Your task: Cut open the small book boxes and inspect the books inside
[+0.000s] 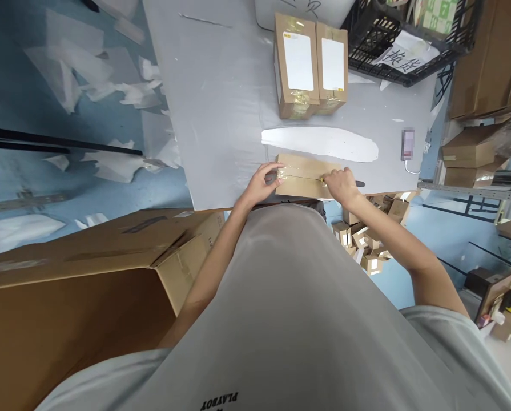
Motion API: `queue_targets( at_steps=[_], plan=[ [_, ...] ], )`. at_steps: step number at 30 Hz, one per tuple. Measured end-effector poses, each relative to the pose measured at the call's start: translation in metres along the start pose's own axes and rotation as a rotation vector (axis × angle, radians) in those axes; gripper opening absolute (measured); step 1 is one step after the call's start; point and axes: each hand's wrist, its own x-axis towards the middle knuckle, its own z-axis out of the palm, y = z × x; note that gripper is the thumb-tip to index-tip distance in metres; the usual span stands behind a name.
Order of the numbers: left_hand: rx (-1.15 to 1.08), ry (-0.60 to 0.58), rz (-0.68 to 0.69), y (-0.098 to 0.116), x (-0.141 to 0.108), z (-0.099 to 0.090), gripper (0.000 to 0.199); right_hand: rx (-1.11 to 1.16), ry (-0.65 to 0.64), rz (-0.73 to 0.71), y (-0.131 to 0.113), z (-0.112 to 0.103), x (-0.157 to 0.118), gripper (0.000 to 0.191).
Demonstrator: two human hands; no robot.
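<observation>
A small cardboard box (300, 186) lies at the table's near edge, with clear tape at its left end and a dark seam along its top. My left hand (260, 184) grips that left end, fingers on the far side and thumb nearer me. Over the right end of the box, my right hand (341, 186) is closed around what looks like a box cutter. Its yellow tip (322, 179) touches or hovers just above the seam. A dark end (360, 184) pokes out on the other side of the hand. The blade is too small to make out.
Beyond the box lies a long white paper strip (319, 142). Two taped, labelled cartons (298, 63) stand farther back, beside a black plastic crate (379, 57). A phone-like device (408, 144) with a cable lies right. A large open carton (186, 268) is at my left.
</observation>
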Motion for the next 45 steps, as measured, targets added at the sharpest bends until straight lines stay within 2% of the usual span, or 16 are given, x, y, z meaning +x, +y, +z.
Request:
queue_targets(
  at_steps=[5,10,14,19,22,25,28,32,34,37,41,45],
  plan=[
    [-0.01,0.016,-0.02,-0.003,-0.001,0.004,0.06,-0.06,-0.038,0.085,0.051,0.024,-0.028,0.043],
    [-0.004,0.037,-0.052,-0.004,-0.003,0.008,0.06,-0.091,0.006,0.069,0.071,0.042,-0.03,0.039],
    [-0.083,0.076,-0.114,-0.002,-0.004,0.008,0.062,-0.056,0.066,-0.016,0.089,0.061,-0.021,0.037],
    [-0.171,0.148,-0.185,0.002,-0.003,0.009,0.059,0.072,0.164,-0.13,0.122,0.103,-0.006,0.042],
    [-0.175,0.197,-0.223,0.003,-0.002,0.011,0.058,0.222,0.181,-0.134,0.144,0.135,0.005,0.043],
    [-0.193,0.249,-0.273,0.003,-0.002,0.013,0.058,0.468,0.219,-0.089,0.158,0.167,0.015,0.043],
    [-0.193,0.302,-0.312,0.003,-0.005,0.014,0.06,0.763,0.257,-0.036,0.158,0.192,0.028,0.045],
    [-0.13,0.377,-0.346,0.003,-0.012,0.013,0.062,1.134,0.27,0.045,0.132,0.207,0.056,0.04],
    [-0.098,0.425,-0.348,0.003,-0.015,0.013,0.06,1.368,0.229,0.071,0.116,0.208,0.072,0.037],
    [-0.118,0.503,-0.349,0.002,-0.018,0.015,0.059,1.669,0.092,0.066,0.097,0.204,0.094,0.041],
    [-0.168,0.601,-0.35,-0.004,-0.019,0.015,0.06,1.803,-0.052,-0.035,0.089,0.196,0.112,0.047],
    [-0.123,0.638,-0.304,-0.013,-0.023,0.01,0.075,1.829,-0.052,-0.098,0.086,0.183,0.114,0.047]
  ],
)
